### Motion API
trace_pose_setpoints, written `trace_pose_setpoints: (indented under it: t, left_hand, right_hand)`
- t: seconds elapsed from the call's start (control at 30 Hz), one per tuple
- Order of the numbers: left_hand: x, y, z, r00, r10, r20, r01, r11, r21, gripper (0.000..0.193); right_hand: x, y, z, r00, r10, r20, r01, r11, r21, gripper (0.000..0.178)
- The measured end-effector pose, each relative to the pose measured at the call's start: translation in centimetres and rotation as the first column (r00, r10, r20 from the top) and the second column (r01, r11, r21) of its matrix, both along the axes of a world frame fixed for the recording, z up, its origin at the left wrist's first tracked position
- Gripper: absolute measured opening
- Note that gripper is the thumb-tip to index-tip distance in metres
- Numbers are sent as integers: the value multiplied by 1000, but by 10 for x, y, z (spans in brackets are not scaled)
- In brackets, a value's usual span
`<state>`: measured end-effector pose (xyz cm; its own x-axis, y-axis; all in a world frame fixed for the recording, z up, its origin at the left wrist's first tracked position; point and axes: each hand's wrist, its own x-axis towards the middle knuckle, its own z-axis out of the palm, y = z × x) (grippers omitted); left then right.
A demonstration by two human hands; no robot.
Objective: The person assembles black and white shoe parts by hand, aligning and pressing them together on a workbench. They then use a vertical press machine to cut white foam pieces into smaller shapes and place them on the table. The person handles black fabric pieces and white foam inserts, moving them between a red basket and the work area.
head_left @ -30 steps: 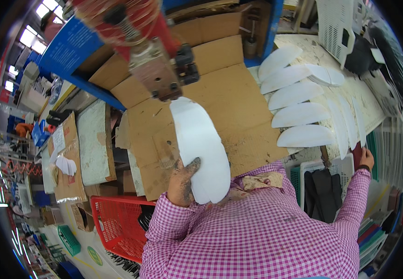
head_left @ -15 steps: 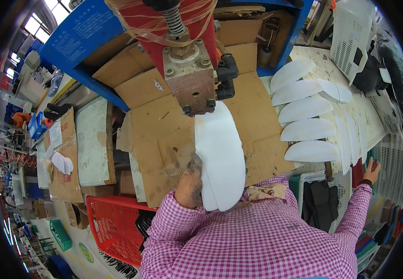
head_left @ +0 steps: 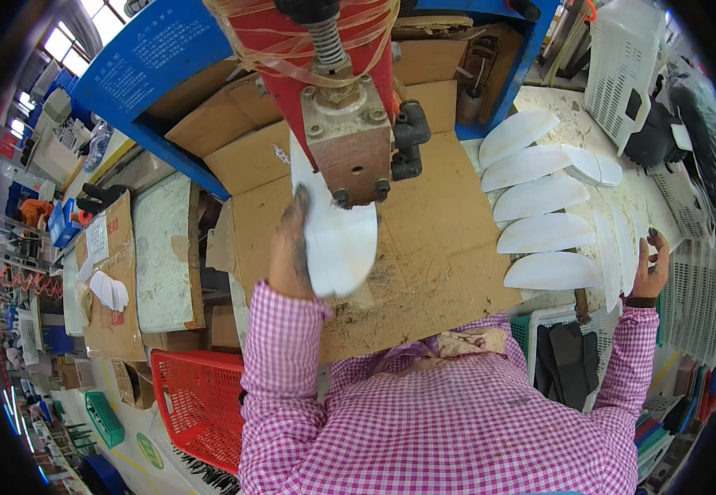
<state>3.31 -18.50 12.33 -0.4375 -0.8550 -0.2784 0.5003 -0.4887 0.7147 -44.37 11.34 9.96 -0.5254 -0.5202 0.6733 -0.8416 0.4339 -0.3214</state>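
My left hand (head_left: 289, 256), smudged dark and a little blurred, grips the left edge of a long white sole-shaped sheet stack (head_left: 337, 247). The upper part of that stack lies beneath the metal head (head_left: 348, 148) of a red machine, which hides part of it. Below the head, the stack's rounded end points toward me over brown cardboard (head_left: 432, 272). Off to the right, my right hand (head_left: 652, 262) is raised with its fingers apart and nothing in them. The nearest things to it are upright white curved pieces (head_left: 626, 239) at the table's right side.
Several half-moon white pieces (head_left: 543, 208) lie in a fanned row on the right table. A blue guard frame (head_left: 160, 58) surrounds the machine. A red basket (head_left: 201, 404) stands at lower left, and a white crate (head_left: 568, 363) with dark pieces is at lower right.
My left hand has pushed the white stack away from me and leftward, under the machine head. My right hand has risen toward the upright white pieces. The view has shifted slightly.
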Motion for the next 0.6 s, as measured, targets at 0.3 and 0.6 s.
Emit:
trace_pose_setpoints:
  t: [0.3, 0.6]
  left_hand:
    - [77, 105, -66, 863, -175, 473, 266, 955, -131, 42]
    - [-29, 91, -27, 968, -74, -240, 60, 996, -66, 55]
  right_hand:
    - [106, -24, 12, 931, 308, 194, -310, 950, -20, 30]
    - [266, -77, -25, 94, 595, 798, -736, 582, -347, 40]
